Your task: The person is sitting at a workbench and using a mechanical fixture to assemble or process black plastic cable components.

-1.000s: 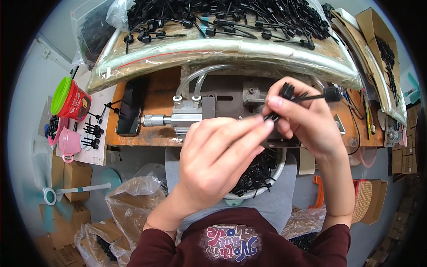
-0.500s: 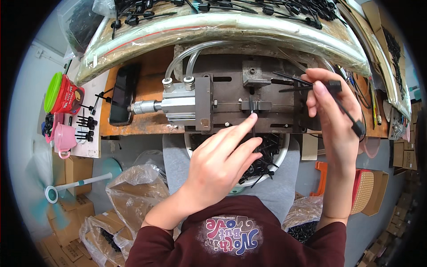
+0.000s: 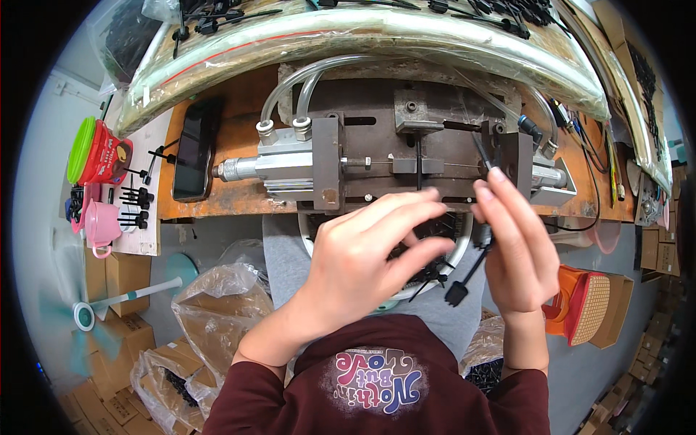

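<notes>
My right hand [image 3: 516, 243] grips a thin black plastic part [image 3: 464, 279] with a square head that hangs below my fingers; its upper end rises past my fingertips toward the metal press jig [image 3: 406, 156]. My left hand [image 3: 370, 264] hovers with fingers spread over a white bowl [image 3: 464, 250] of several black parts on my lap, holding nothing that I can see. The jig sits on an orange-brown bench [image 3: 239, 145], with a pneumatic cylinder [image 3: 268, 167] at its left and clear hoses arching over it.
A black phone [image 3: 194, 148] lies left of the jig. Further left are a red and green container [image 3: 98, 152], a pink cup [image 3: 100, 225] and small black parts on a white sheet. Plastic-wrapped trays of black parts [image 3: 362, 32] run along the back. Bags and cartons [image 3: 210, 304] stand on the floor.
My right hand has come down from the jig's right end to the bench edge, still holding the black part. My left hand has shifted slightly right over the bowl.
</notes>
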`<action>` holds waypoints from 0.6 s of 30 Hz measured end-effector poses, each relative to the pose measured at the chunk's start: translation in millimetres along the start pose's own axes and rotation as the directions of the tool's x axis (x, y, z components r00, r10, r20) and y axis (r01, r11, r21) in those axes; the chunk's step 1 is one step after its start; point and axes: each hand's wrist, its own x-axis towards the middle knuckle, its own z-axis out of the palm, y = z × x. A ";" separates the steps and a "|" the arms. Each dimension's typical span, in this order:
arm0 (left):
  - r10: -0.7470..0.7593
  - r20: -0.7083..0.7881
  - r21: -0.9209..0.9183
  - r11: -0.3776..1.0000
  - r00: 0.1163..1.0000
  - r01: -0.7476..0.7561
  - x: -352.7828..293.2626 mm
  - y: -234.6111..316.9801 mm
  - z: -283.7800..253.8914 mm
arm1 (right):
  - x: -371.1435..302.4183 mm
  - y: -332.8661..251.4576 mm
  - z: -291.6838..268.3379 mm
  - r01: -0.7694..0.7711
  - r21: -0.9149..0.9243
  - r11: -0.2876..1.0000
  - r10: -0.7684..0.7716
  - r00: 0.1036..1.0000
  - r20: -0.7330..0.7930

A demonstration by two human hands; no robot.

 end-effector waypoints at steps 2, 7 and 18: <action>0.009 0.003 -0.288 0.958 1.000 -0.008 2.8 11.7 -3.9 | 1.7 -2.4 2.4 0.116 -0.051 0.992 -0.113 0.992 0.051; 0.106 -0.092 -0.225 0.966 0.990 -0.125 -2.7 10.4 -3.4 | 3.0 -10.3 8.8 0.131 -0.020 0.991 -0.130 0.991 0.017; 0.224 0.037 0.479 0.851 0.974 -0.215 -8.8 -2.9 4.3 | -2.2 -4.1 2.6 -0.100 -0.040 0.994 0.095 0.989 -0.113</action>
